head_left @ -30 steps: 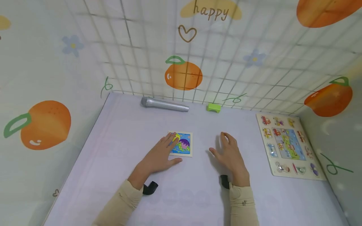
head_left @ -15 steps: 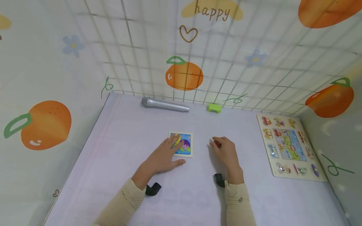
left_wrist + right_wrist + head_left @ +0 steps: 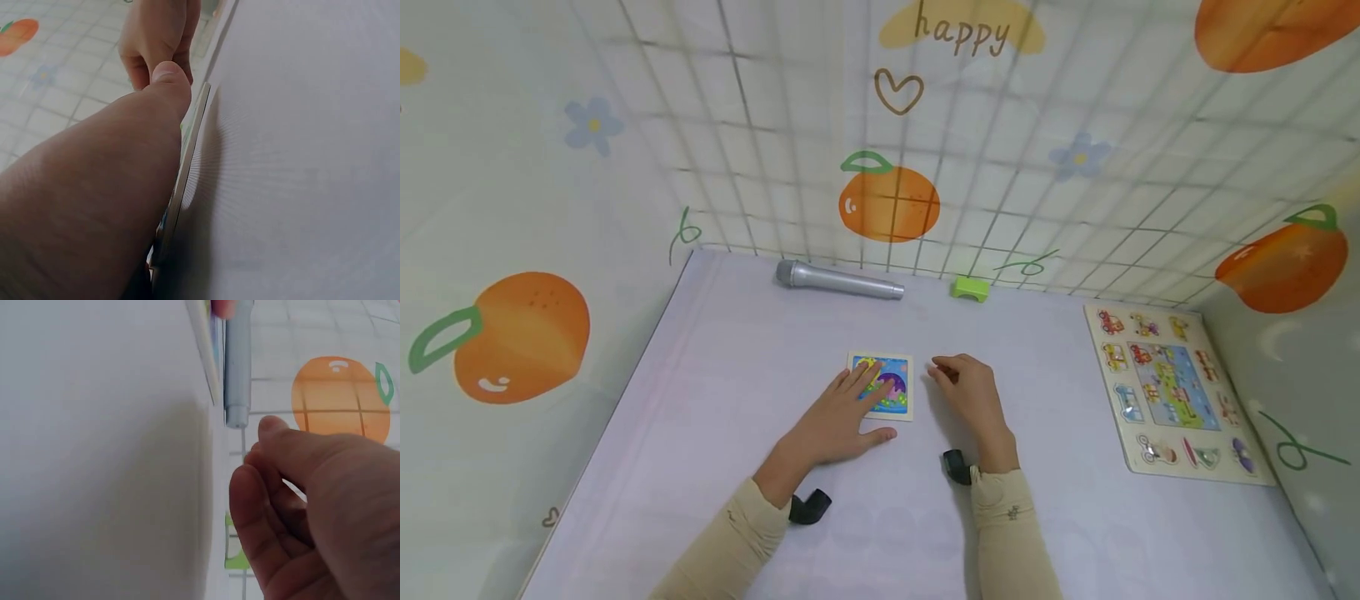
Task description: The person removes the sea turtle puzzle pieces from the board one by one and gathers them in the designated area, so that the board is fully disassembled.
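My left hand (image 3: 831, 425) lies with spread, straight fingers on the small square picture puzzle (image 3: 902, 402), covering its left part. The puzzle has a pale border and a bright blue, yellow and purple picture. It lies flat on the table; its thin edge shows beside the left hand in the left wrist view. Just right of the puzzle, apart from it, hovers my right hand (image 3: 972, 396). Its fingers are loosely bent and the thumb is near the index fingertip, with a small gap in the right wrist view. Nothing shows between them.
A silver microphone (image 3: 841, 280) and a green arch block (image 3: 970, 289) lie at the back of the white table (image 3: 730, 350). A larger wooden picture board (image 3: 1180, 392) lies at the right. Behind rises a grid wall (image 3: 985, 192) under a printed cloth.
My right hand has moved left towards the puzzle, and its fingers have bent closer to the thumb. The left hand has shifted slightly right on the puzzle.
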